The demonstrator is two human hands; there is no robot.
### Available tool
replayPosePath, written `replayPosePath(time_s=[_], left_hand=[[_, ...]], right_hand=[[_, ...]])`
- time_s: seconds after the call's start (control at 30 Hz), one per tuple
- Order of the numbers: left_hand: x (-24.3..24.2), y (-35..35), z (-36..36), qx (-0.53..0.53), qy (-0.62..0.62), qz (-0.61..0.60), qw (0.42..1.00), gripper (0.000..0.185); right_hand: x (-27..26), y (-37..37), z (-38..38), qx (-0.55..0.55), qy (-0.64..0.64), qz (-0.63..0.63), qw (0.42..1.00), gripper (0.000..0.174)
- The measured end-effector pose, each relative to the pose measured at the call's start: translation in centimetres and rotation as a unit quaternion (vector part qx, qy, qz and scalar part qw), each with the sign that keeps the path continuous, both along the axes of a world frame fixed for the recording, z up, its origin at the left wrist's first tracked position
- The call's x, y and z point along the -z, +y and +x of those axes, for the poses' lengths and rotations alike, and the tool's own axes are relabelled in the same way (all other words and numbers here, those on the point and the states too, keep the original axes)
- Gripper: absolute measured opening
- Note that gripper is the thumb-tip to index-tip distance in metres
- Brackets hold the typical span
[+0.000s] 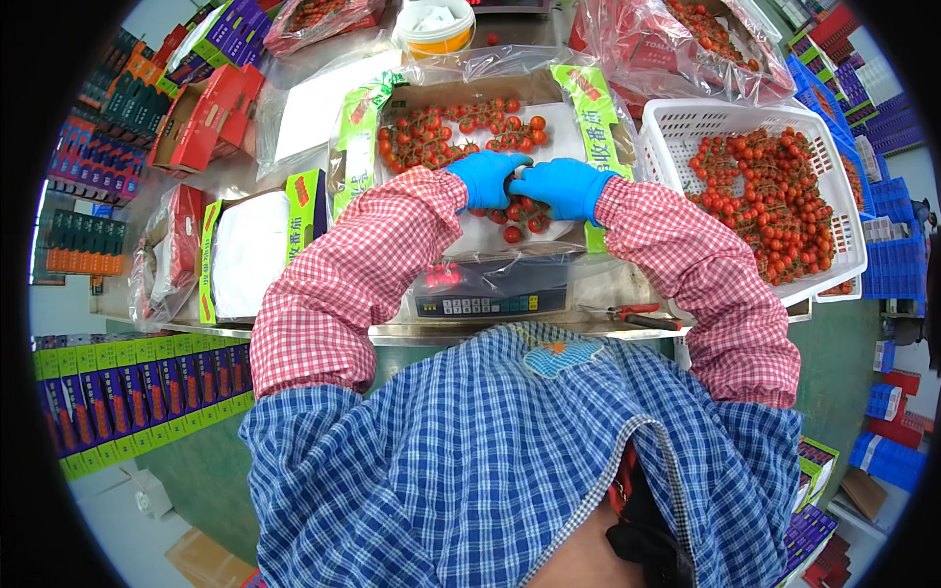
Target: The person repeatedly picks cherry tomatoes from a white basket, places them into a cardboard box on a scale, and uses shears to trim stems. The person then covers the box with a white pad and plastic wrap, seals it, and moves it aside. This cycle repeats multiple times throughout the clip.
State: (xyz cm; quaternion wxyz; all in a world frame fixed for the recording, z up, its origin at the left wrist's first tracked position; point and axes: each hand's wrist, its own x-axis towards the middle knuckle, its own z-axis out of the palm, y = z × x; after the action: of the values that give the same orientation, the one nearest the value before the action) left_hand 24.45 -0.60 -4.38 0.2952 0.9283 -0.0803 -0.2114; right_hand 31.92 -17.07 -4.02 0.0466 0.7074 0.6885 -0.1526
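Note:
My left hand [481, 179] and my right hand [564, 188], both in blue gloves, meet fingertip to fingertip over an open cardboard box [470, 90] lined with white paper and clear plastic film. Under my right hand's curled fingers is a small truss of cherry tomatoes [523, 214], which that hand appears to grip. A small pale thing [520, 172] shows between the fingertips, too covered to name. My left fingers bend toward the same spot; their grip is hidden. More cherry tomatoes on the vine [426, 138] lie at the far side of the box.
Beneath the box is a digital scale [491, 300]. Red-handled pliers or snips [647, 317] lie by the table's front edge. A white perforated crate [742, 110] of tomatoes stands right, a lined box [253, 246] left. Behind are a white-and-yellow bucket [435, 33] and a bagged red box [662, 55].

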Motion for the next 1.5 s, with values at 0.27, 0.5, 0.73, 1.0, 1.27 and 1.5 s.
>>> replayPosePath(time_s=[0.27,0.5,0.73,1.0,1.27,1.5], left_hand=[[2.5,-0.4,2.8,0.085,-0.165,-0.019,0.982,0.054],[0.5,3.7,2.0,-0.066,-0.171,-0.036,0.982,0.042],[1.0,5.6,-6.7,0.002,-0.029,0.259,0.965,0.102],[-0.2,6.3,-5.7,-0.118,-0.102,0.097,0.983,0.093],[-6.6,-9.6,8.3,-0.102,-0.236,-0.161,0.953,0.051],[0.1,-28.8,22.6,0.111,0.014,0.046,0.993,0.054]], right_hand=[[-2.3,-0.8,0.6,0.051,0.063,-0.015,0.997,0.042],[0.6,0.1,1.7,0.111,0.022,0.031,0.993,0.044],[2.4,-0.7,1.1,0.110,0.011,0.250,0.962,0.025],[1.1,-24.3,12.9,0.643,-0.012,0.274,0.715,0.039],[6.4,-35.2,18.9,0.447,-0.087,0.001,0.890,0.048],[1.9,-37.3,22.3,0.620,0.462,0.229,0.592,0.027]])
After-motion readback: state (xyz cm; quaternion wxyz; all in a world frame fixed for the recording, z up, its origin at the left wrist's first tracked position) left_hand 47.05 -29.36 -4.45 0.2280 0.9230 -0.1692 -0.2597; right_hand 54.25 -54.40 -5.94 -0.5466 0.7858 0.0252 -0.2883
